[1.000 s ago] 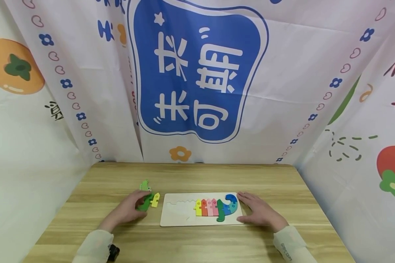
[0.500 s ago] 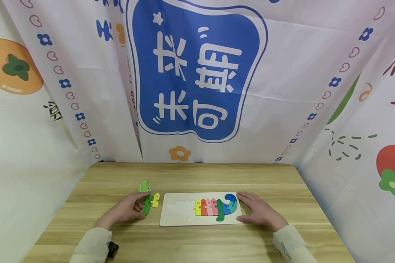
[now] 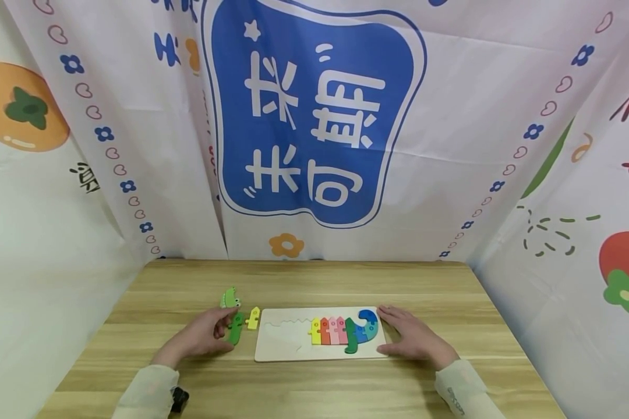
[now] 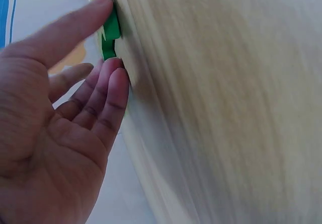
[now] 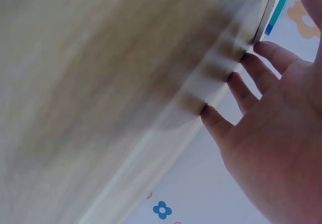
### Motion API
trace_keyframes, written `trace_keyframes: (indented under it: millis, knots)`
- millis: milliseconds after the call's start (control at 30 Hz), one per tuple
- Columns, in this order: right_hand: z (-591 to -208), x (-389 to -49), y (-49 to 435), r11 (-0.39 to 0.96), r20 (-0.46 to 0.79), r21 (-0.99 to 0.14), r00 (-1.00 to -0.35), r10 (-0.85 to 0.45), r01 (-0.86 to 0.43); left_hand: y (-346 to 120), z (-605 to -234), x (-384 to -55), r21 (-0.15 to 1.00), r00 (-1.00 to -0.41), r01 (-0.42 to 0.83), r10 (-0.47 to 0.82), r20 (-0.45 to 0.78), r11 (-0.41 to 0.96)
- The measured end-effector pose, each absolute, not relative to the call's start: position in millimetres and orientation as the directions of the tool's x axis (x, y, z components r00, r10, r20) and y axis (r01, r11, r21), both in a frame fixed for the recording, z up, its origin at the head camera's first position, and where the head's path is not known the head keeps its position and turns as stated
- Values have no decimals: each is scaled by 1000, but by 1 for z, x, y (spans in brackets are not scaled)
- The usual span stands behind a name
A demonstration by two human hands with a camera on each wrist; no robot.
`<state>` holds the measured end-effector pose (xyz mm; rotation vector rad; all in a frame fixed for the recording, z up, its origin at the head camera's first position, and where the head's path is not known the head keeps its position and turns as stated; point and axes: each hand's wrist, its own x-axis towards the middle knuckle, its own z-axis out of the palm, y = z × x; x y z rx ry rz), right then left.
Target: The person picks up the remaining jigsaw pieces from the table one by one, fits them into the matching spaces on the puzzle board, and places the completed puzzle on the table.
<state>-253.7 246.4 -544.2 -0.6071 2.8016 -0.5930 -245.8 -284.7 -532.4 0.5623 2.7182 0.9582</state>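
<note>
My left hand (image 3: 201, 336) has a green puzzle piece (image 3: 235, 329) between its thumb and fingers, low on the table at the left. In the left wrist view the thumb lies against that green piece (image 4: 110, 25), with the fingertips below it. A loose yellow piece (image 3: 254, 319) sits just to its right, near the board. Behind the fingers lies a light green crocodile-head piece (image 3: 230, 299). The pale wooden puzzle board (image 3: 283, 349) bears several coloured pieces (image 3: 334, 330) on its right part. Against the board's right end rests my right hand (image 3: 411, 336), fingers spread and fairly straight.
The wood-grain table (image 3: 314, 390) extends around the board. A white printed cloth (image 3: 451, 174) hangs behind the table's back edge and at both sides. A black object (image 3: 179, 399) shows at the left sleeve.
The green piece has turned a little and come slightly nearer in the left hand. The yellow piece has shifted right, toward the board. My right hand and the board stay put.
</note>
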Motion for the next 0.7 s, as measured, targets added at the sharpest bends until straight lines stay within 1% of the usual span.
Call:
trace_keyframes:
  millis: [200,433,567,700]
  knots:
    - [-546,-254,247,836,-125,-425,-893,-433,-347,-284,-535,-244,607,-920,269,386,-68,748]
    - [-544,-254,244,833,-129,-432,-891,-436,-346,-281,-532,-239,575,-957,205,286,-53,792]
    - [-544,-253,244,835,-133,-430,-891,-435,-343,-277,-527,-236,535,-968,230,245,43,813]
    - [-543,-252,244,837,-129,-428,-894,-430,-341,-272,-523,-234,428,-942,329,260,213,841]
